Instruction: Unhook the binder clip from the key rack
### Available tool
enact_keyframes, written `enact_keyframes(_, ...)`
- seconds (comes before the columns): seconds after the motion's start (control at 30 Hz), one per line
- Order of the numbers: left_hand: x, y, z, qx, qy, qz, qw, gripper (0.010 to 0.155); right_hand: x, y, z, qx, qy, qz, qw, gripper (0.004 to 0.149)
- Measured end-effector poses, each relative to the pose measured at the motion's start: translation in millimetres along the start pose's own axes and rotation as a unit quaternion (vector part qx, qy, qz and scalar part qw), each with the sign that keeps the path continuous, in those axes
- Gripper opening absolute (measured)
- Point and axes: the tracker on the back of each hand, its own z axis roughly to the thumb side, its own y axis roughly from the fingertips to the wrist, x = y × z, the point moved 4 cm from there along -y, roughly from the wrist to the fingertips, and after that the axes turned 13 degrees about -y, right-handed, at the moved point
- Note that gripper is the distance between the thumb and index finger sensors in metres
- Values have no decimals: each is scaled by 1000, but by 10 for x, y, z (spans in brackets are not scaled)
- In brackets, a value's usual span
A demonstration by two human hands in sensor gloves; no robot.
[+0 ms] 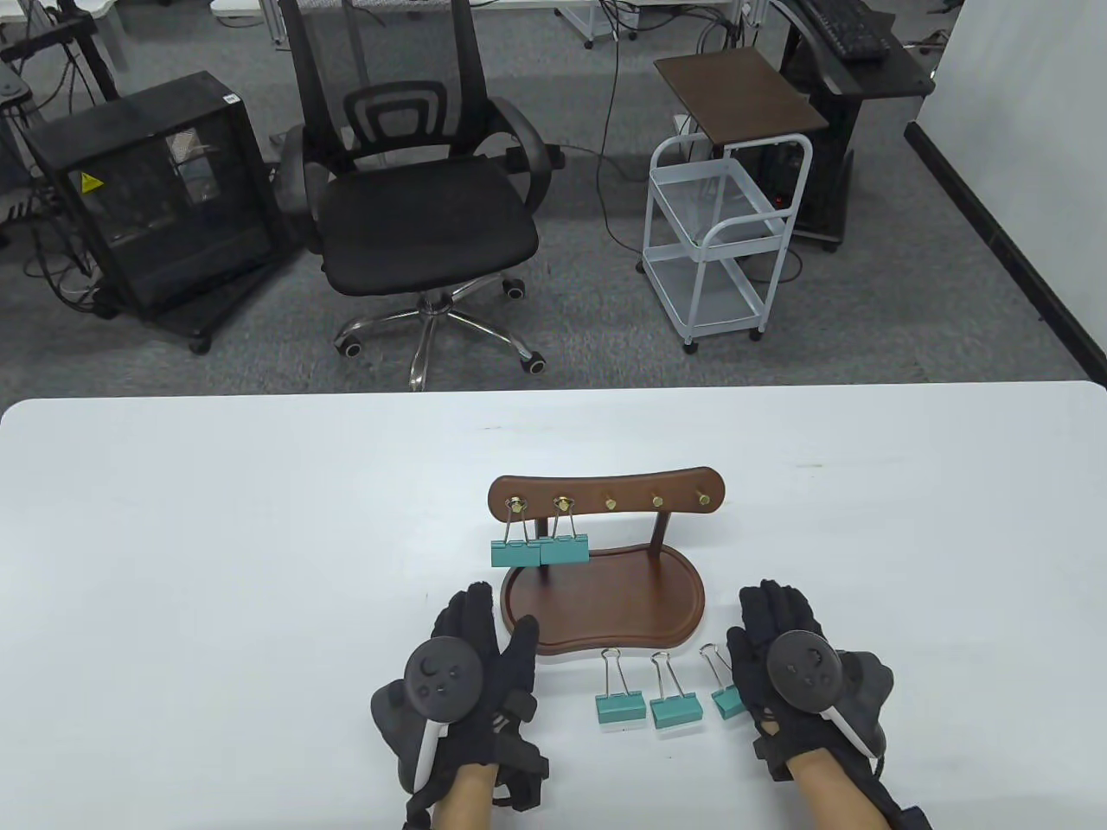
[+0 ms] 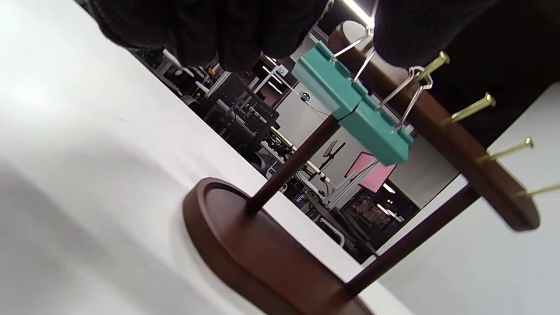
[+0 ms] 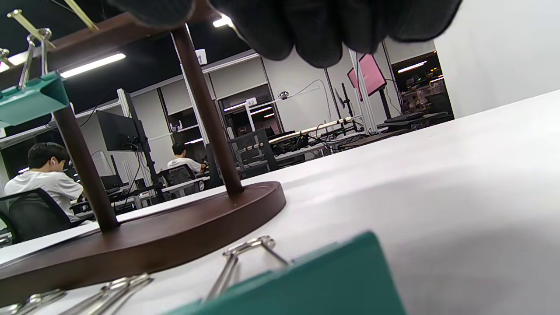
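The wooden key rack stands mid-table on a kidney-shaped base. Two teal binder clips hang from its two leftmost brass hooks; the other hooks are bare. Three more teal clips lie on the table in front of the base. My left hand lies flat and empty at the base's left front corner, thumb at its rim. My right hand lies flat and empty right of the base, beside the rightmost loose clip. The left wrist view shows the hanging clips just below my fingers.
The white table stretches wide on both sides of the rack. Beyond its far edge stand an office chair, a black cabinet and a white trolley. The right wrist view shows a loose clip close below my hand.
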Motion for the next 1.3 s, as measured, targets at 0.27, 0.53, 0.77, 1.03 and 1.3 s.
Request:
enact_keyframes(0.27,200,-222,-291,35,190,10,981,83,-50,-30,10,11,-32,-9,999,59)
enact_keyframes(0.53,168,-510,-282,30,261,14,965,87,-86,-39,-28,20,-48,-14,999,59)
enact_keyframes(0.77,-13,-606,-279,13,255,-6,967,85,-102,-38,-52,24,-53,-17,998,59)
enact_keyframes(1.03,-138,-675,-218,0,229,-46,972,83,-107,-35,-66,27,-51,-17,998,59)
enact_keyframes(1.3,-254,-726,-91,-15,229,-108,967,81,-110,-26,-81,31,-50,-15,998,59)
